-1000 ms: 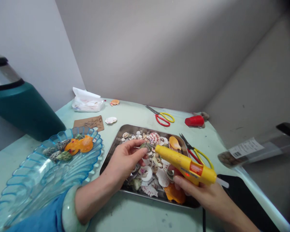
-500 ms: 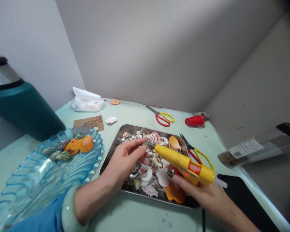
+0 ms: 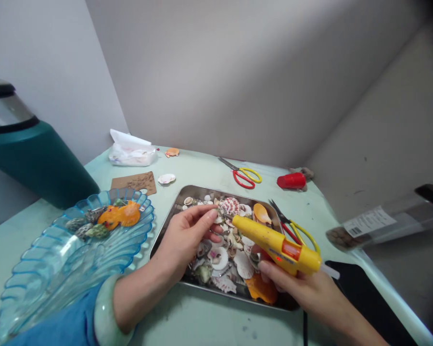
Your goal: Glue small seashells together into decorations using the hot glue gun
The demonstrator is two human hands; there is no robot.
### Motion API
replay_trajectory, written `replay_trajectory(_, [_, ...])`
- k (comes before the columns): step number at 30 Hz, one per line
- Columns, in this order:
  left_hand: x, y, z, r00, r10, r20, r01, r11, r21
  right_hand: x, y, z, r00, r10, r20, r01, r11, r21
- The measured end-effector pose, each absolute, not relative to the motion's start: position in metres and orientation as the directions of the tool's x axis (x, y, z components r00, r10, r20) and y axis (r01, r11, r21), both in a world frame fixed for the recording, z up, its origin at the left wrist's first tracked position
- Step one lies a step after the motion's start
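Note:
My right hand (image 3: 292, 281) is wrapped round a yellow hot glue gun (image 3: 274, 242), its nozzle pointing left and a clear glue stick jutting from its back. A red light glows on the gun's side. My left hand (image 3: 187, 235) is held over the tray with thumb and index finger pinched on a small greenish shell (image 3: 220, 210), mostly covered by the fingertips. The nozzle is close beside those fingertips. Below both hands, a metal tray (image 3: 166, 229) holds many loose shells, among them a white ring-shaped shell (image 3: 220, 259) and an orange scallop shell (image 3: 261, 288).
A clear blue scalloped plate (image 3: 72, 274) at left carries spiral shells (image 3: 97, 231) and orange shells (image 3: 130, 214). Behind it stands a teal bottle (image 3: 46, 163). Two scissors (image 3: 245, 175), a red object (image 3: 291, 181), cardboard (image 3: 135, 182) and a tissue pack (image 3: 133, 153) lie around the tray.
My left thumb has closed over more of the small shell at its fingertips. The glue gun stays almost where it was, and the whole view shifts slightly.

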State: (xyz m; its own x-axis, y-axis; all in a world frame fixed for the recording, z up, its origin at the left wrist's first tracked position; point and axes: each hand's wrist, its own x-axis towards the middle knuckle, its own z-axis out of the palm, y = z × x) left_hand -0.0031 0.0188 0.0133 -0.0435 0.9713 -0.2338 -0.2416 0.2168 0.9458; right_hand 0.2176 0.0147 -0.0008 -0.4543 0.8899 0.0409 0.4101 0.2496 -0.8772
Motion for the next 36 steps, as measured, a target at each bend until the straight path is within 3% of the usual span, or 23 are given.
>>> replay_trajectory(12, [-0.004,0.02,0.009,-0.048,0.971,-0.236,-0.253,0.217,0.943,0.217,0.013,-0.002,-0.444,0.892,0.083,0.417,0.287,-0.862])
replay_trajectory(20, [-0.003,0.021,0.01,-0.067,0.975,-0.212,-0.263,0.188,0.946,0.22,0.011,-0.016,-0.347,0.929,0.128,0.633,0.333,-0.699])
replay_trajectory(31, [-0.001,0.02,0.012,-0.068,0.976,-0.208,-0.213,0.19,0.958,0.212,0.012,0.0,-0.499,0.863,0.079,0.533,0.377,-0.757])
replay_trajectory(36, [-0.003,0.021,0.01,-0.076,0.973,-0.22,-0.268,0.192,0.944,0.214,0.011,-0.004,-0.46,0.883,0.094,0.543,0.364,-0.757])
